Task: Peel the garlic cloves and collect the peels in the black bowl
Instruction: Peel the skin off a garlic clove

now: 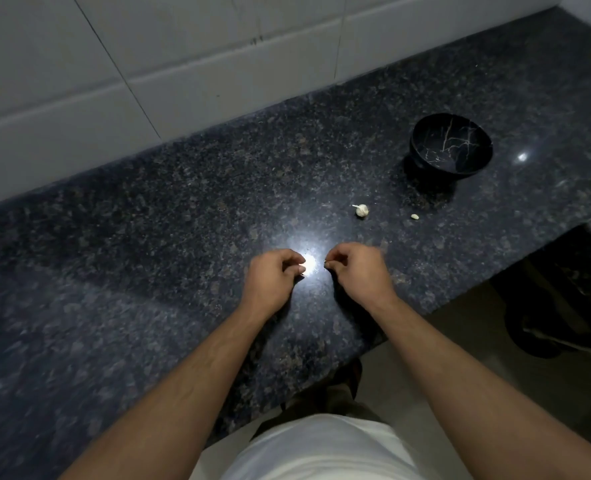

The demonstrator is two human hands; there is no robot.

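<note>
Two hands hover low over the dark granite counter [148,237], close together near its front edge. The left hand [269,277] has its fingers curled in toward the thumb, and the right hand [356,271] is curled the same way with thumb and forefinger brought together as if nipping something tiny. Whether either holds a clove or a scrap of peel I cannot tell (a bright glare on the stone sits right between them).

One small garlic bulb [361,210] lies on the counter beyond the right hand, with a single loose clove [414,216] just beside it to the right. Behind those stands the black bowl [451,147], upright, and no peel shows inside it.

Judging by this, peeling has barely begun. To do it well, I would grip the clove firmly in one hand and strip the skin from the tip with the other hand's nail, working over the counter so flakes land on stone.

Room is generous to the left and toward the tiled wall [114,64]. On the right the counter ends not far past the bowl, and the front edge is near the wrists, so light peel could drift off.
</note>
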